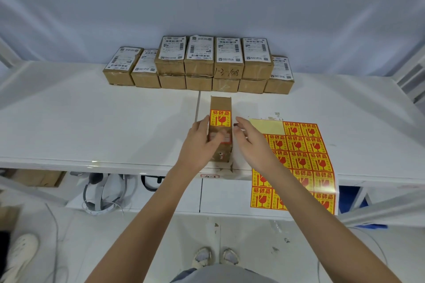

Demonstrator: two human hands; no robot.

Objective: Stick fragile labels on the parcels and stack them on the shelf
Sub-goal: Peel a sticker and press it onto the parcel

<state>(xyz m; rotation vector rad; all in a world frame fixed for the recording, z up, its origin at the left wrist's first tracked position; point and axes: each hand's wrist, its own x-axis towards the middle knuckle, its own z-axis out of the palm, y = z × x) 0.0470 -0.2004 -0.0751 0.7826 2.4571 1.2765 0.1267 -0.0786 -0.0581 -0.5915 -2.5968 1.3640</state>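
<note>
Left hand gripping one labelled parcel, right hand loose-fingered beside it, eleven parcels behind.

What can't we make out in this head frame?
- Parcel near end, head view: covered by the left hand; its white patch is blurred.
- Label sheet lower left, head view: hidden behind the right hand and forearm.
- Stacked parcels, head view: shipping label text too small.
- Right hand contact with the parcel: unclear.

A single head-worn wide-angle camera looks forward and steeply down from close above the white shelf, taking in the far wall and the near floor.
</note>
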